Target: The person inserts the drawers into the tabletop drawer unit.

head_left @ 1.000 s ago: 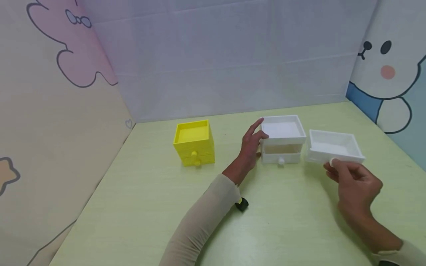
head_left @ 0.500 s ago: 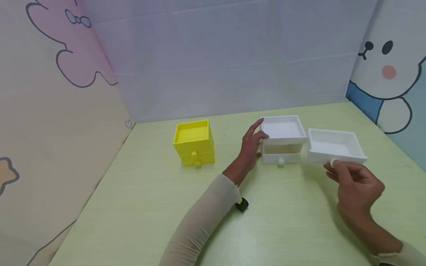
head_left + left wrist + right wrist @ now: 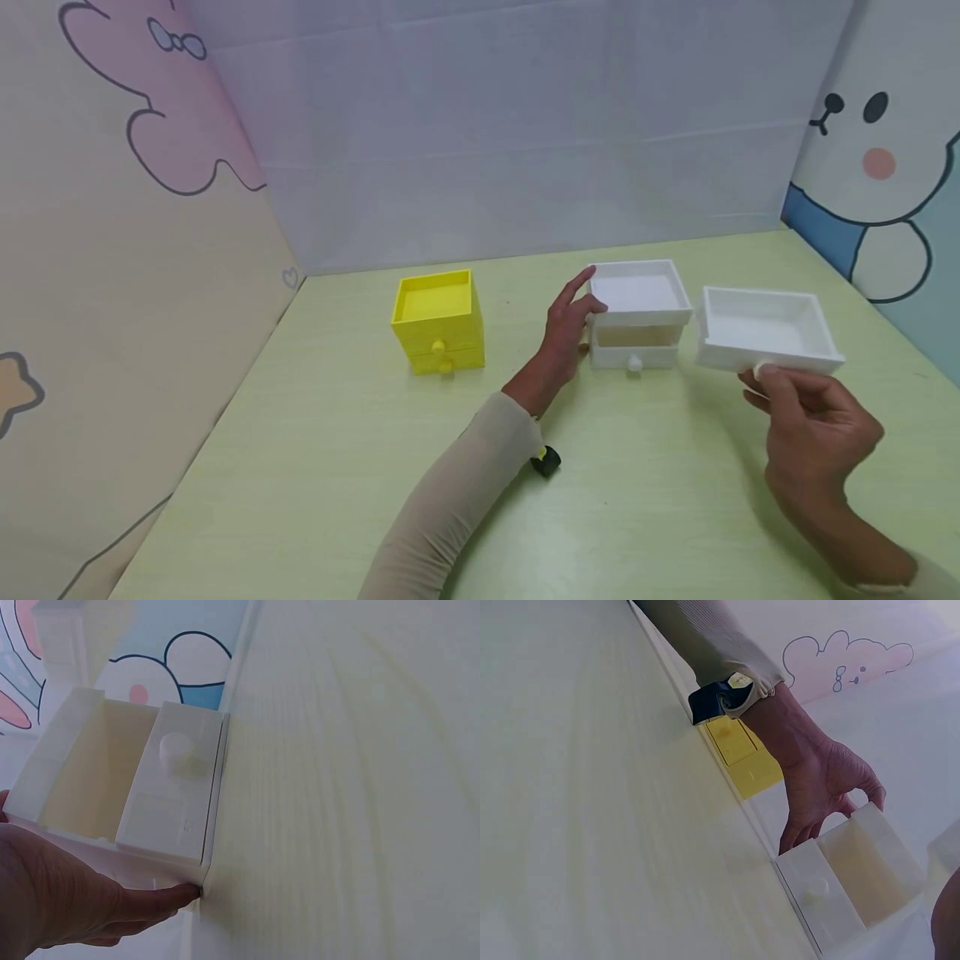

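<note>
A white mini drawer cabinet (image 3: 637,287) stands on the table with an open slot above its closed lower drawer (image 3: 615,358), which has a round knob. My left hand (image 3: 562,329) holds the cabinet's left side, with fingertips over the top rim and others lower along the wall. To the right, my right hand (image 3: 817,433) pinches the knob of a pulled-out white drawer (image 3: 768,325). This drawer is raised above the table and shows no contents. In the left wrist view, the cabinet's slot (image 3: 105,765) faces the camera. Only a small part of my right hand (image 3: 946,919) enters the right wrist view.
A yellow mini drawer cabinet (image 3: 438,325) stands left of the white one, both its drawers closed. The pale green table (image 3: 337,483) meets a white backdrop (image 3: 525,167) behind and cartoon-printed walls at both sides.
My right hand has moved slightly right with the drawer, widening the gap between it and the cabinet. My left hand and both cabinets stay put.
</note>
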Demonstrator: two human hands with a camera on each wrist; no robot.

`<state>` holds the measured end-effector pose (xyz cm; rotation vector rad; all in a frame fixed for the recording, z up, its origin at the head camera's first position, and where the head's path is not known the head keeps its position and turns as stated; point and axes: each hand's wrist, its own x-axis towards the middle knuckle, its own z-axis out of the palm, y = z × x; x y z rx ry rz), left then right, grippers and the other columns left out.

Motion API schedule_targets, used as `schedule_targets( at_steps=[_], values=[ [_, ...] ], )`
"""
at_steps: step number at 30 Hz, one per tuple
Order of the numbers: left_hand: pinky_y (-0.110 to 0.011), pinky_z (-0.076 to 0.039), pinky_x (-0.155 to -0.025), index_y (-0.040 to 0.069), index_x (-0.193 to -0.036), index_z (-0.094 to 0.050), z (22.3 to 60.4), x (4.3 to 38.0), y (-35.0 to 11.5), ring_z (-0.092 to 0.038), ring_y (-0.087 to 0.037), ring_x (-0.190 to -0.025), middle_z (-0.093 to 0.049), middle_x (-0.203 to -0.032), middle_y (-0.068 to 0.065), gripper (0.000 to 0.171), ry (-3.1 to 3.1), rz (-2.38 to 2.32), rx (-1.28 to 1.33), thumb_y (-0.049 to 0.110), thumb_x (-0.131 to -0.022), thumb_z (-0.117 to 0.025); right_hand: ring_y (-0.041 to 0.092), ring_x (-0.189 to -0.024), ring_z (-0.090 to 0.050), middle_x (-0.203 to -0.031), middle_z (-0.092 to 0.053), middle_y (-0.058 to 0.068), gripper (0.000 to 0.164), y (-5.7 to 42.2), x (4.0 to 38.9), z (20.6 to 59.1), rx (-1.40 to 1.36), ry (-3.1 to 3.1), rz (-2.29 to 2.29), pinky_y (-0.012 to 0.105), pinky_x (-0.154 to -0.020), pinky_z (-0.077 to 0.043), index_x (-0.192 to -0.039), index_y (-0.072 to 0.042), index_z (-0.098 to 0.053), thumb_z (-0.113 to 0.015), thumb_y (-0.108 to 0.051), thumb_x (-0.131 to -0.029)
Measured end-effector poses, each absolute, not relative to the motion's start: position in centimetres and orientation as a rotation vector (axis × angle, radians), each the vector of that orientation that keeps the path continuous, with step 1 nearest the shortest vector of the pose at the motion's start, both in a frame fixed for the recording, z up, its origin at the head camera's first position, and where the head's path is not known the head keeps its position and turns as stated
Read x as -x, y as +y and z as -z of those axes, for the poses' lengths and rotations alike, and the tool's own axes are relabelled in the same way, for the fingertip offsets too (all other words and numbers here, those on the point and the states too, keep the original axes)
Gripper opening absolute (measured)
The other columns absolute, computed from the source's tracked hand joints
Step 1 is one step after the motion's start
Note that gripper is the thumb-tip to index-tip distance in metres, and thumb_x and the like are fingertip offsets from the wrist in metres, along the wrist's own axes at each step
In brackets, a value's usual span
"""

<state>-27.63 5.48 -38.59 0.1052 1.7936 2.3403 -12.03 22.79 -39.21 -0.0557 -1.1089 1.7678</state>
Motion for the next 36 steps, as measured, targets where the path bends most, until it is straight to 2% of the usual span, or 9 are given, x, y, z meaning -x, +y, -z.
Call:
schedule_targets(
  at_steps=[5, 9, 14, 24, 28, 36],
  values=[
    [-0.063, -0.041, -0.089, 0.047, -0.125, -0.065, 38.4, 27.4, 5.4, -0.056, -0.024, -0.108, -0.058, -0.128, 0.006, 0.058, 1.797, -2.340, -0.109, 0.014, -0.077, -0.062, 0.018, -0.062, -0.072, -0.074, -0.073, 0.015, 0.013, 22.7, 11.2, 38.8, 0.271, -1.225, -1.803, 0.029, -0.056, -0.054, -0.085, 0.020, -0.066, -0.072, 0.012, -0.079],
    [-0.063, -0.041, -0.089, 0.048, -0.124, -0.065, 38.4, 27.4, 5.3, -0.056, -0.023, -0.108, -0.058, -0.127, 0.007, 0.057, 1.795, -2.335, -0.120, 0.015, -0.078, -0.062, 0.015, -0.061, -0.072, -0.072, -0.073, 0.009, 0.003, 22.7, 10.6, 38.6, 0.418, -1.342, -1.819, 0.024, -0.051, -0.053, -0.082, 0.010, -0.071, -0.072, 0.007, -0.081],
    [-0.064, -0.041, -0.089, 0.049, -0.124, -0.065, 38.6, 27.3, 5.4, -0.056, -0.024, -0.108, -0.058, -0.129, 0.006, 0.057, 1.795, -2.337, -0.123, 0.015, -0.078, -0.063, 0.013, -0.059, -0.071, -0.069, -0.073, 0.006, 0.006, 22.9, 10.1, 38.4, 0.576, -1.426, -1.855, 0.022, -0.046, -0.051, -0.078, 0.004, -0.072, -0.073, 0.002, -0.083],
    [-0.065, -0.041, -0.089, 0.050, -0.123, -0.064, 38.6, 27.1, 5.4, -0.056, -0.025, -0.110, -0.057, -0.131, 0.006, 0.057, 1.796, -2.327, -0.130, 0.016, -0.078, -0.063, 0.016, -0.061, -0.072, -0.070, -0.073, 0.009, 0.008, 22.9, 8.5, 38.3, 0.680, -1.396, -1.936, 0.025, -0.047, -0.053, -0.080, 0.005, -0.072, -0.075, 0.000, -0.084],
    [-0.064, -0.042, -0.089, 0.049, -0.124, -0.064, 38.4, 27.0, 5.2, -0.055, -0.026, -0.111, -0.055, -0.132, 0.005, 0.057, 1.799, -2.324, -0.122, 0.015, -0.078, -0.062, 0.018, -0.065, -0.073, -0.073, -0.073, 0.010, 0.008, 22.1, 7.8, 38.2, 0.619, -1.412, -1.925, 0.026, -0.048, -0.053, -0.082, 0.008, -0.070, -0.073, 0.001, -0.085],
    [-0.058, -0.044, -0.085, 0.048, -0.124, -0.065, 38.4, 27.1, 5.0, -0.058, -0.024, -0.105, -0.059, -0.124, 0.006, 0.058, 1.782, -2.323, -0.134, 0.014, -0.078, -0.061, 0.021, -0.066, -0.073, -0.073, -0.073, 0.015, 0.010, 20.5, 7.1, 39.0, 0.415, -1.432, -1.946, 0.028, -0.049, -0.054, -0.083, 0.017, -0.066, -0.071, 0.008, -0.084]
  ],
)
